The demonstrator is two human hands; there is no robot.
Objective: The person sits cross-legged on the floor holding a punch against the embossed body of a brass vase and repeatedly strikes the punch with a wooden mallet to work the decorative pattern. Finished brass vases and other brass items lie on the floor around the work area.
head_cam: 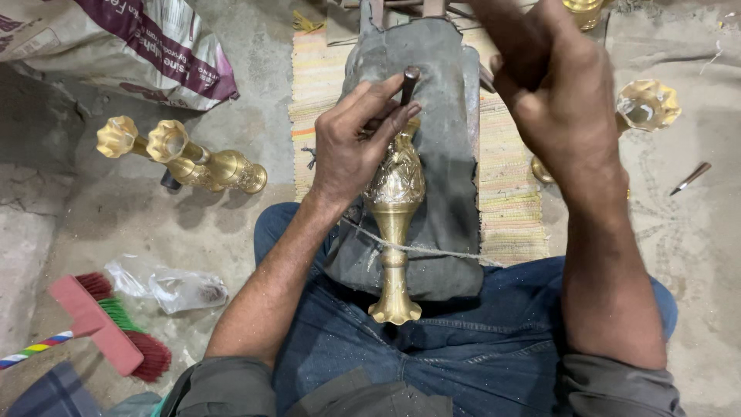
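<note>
Pinching a punch [409, 83] upright against the vase [394, 224], which lies near-to-far across my lap, my left hand [351, 143] sits on it, while my right hand [559, 96], fisted on something blurred, hangs raised at right.

Bare concrete floor [193, 224] left of the knee — passable, narrow. Far left blocked by two brass vases [185, 158] lying on their sides, sack [131, 46] behind them. Near left: crumpled plastic bag [174, 287] and red brush [108, 328]. Right side — upright brass vase [647, 106] just beside the raised right hand [567, 100]; a small metal tool [691, 177] lies beyond, open floor around it.
</note>
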